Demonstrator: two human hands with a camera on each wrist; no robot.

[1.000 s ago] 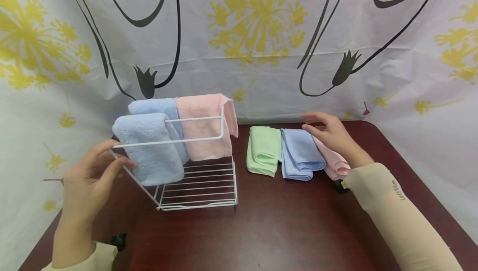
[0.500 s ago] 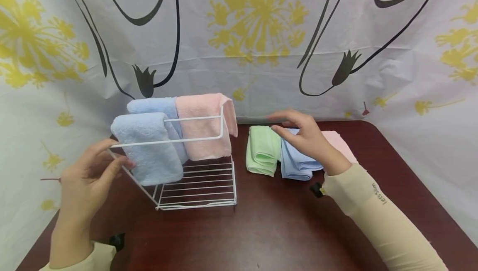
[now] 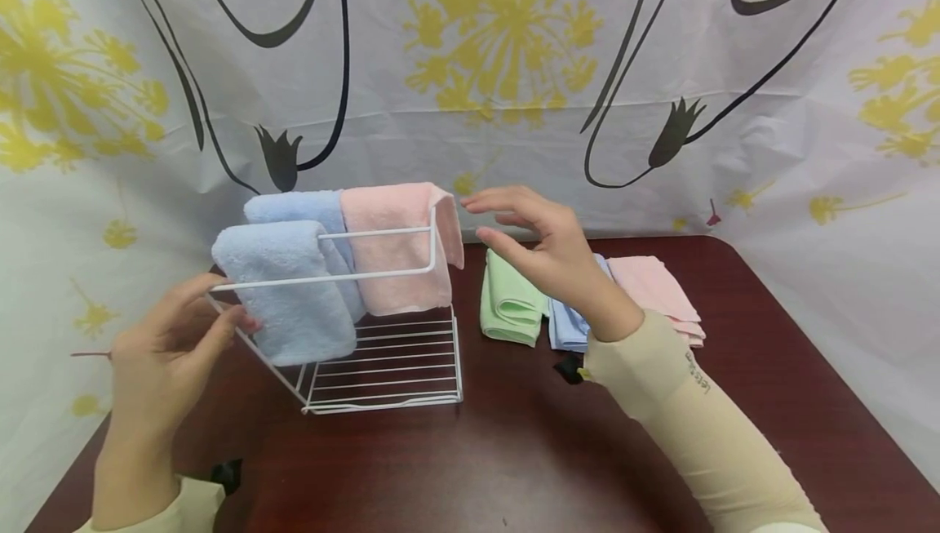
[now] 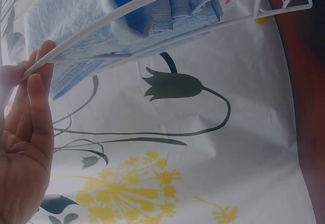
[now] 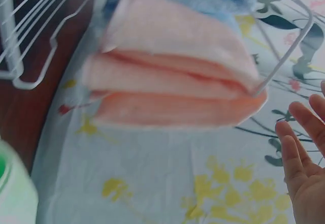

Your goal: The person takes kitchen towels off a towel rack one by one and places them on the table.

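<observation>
My left hand (image 3: 165,345) grips the near left corner of a white wire rack (image 3: 396,273), with fingers and thumb about its upper bar. In the left wrist view the fingertips pinch that bar beside a light blue towel (image 4: 66,21). Over the rack's top bars hang this fluffy light blue towel, a blue towel (image 3: 290,206) behind it and a pink towel (image 3: 385,206) to the right. My right hand (image 3: 547,247) hovers just right of the hanging pink towel, holding nothing, fingers extended and thumb apart. The right wrist view shows it apart from the pink towel's folded edges (image 5: 177,89).
Right of the rack, folded on the dark red table (image 3: 441,476), lie a green cloth (image 3: 510,313), a blue cloth (image 3: 565,329) partly hidden by my right hand, and a pink cloth (image 3: 654,288). A patterned sheet (image 3: 352,149) stands behind the table.
My right hand has moved left from beside the pink cloth, over the blue and green ones, towards the rack. The pink cloth now lies flatter. My left hand keeps its grip.
</observation>
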